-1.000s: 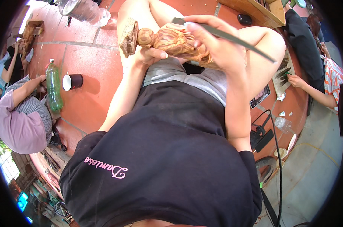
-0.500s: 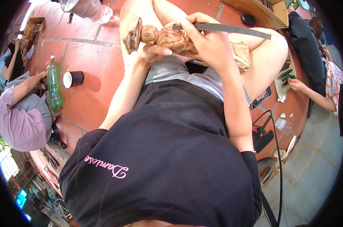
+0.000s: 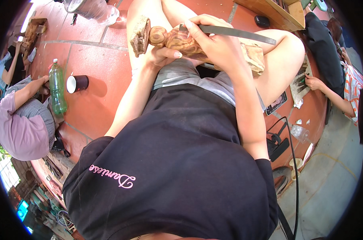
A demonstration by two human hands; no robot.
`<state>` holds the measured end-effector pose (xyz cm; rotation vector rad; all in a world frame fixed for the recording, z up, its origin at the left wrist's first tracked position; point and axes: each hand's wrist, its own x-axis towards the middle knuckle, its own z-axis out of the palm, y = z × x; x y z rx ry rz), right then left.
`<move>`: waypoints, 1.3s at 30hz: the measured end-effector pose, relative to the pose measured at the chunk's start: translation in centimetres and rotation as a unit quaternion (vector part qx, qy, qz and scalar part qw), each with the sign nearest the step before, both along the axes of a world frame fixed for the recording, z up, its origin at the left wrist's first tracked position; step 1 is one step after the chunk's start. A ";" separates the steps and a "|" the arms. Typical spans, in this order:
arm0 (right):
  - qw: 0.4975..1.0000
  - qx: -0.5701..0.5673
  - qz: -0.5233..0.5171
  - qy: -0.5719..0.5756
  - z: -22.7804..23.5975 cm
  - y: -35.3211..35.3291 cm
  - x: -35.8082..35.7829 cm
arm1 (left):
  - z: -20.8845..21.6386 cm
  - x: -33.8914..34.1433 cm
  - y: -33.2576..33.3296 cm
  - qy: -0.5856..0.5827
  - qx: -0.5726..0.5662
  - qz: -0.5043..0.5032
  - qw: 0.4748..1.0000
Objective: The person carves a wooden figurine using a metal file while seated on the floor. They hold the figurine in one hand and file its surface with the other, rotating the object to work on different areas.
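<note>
Across my lap lies a carved wooden figure (image 3: 180,43) with a round head, a swirling grain and rough, bark-like wood at its left end. My left hand (image 3: 162,57) grips it from below, the thumb lying along the near side. In my right hand (image 3: 219,45) is a long, thin, dark grey flat strip (image 3: 245,33), pinched between thumb and fingers. One end of the strip rests at the figure's upper body; the other sticks out to the right over my knee, slightly bowed. My right hand covers the figure's middle, and its pale squared base shows beyond.
To the left on the tiled floor stand a green plastic bottle (image 3: 58,88) and a dark cup (image 3: 78,83), near a seated person. Another person's hand (image 3: 314,83) works at the right. A phone (image 3: 276,104), a black cable (image 3: 296,168) and a cardboard box (image 3: 283,15) are close by.
My right hand and the strip have shifted slightly left along the figure, and the strip now looks more bowed. My left hand and the figure stay put. The right-hand person's hand moved a little.
</note>
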<state>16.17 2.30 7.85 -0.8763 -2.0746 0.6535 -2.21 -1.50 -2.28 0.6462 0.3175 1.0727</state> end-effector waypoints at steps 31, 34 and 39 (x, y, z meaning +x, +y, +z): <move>0.957 -0.254 0.023 0.135 0.8 -0.6 0.5 | 1.7 0.6 -0.4 0.021 0.023 0.034 0.999; 0.959 -0.240 0.043 0.143 0.1 -0.6 -0.1 | 0.3 -0.1 0.0 0.036 0.012 0.005 0.999; 0.943 -0.312 0.040 0.112 0.6 -0.2 1.0 | 1.5 0.2 0.0 0.033 0.049 0.007 0.998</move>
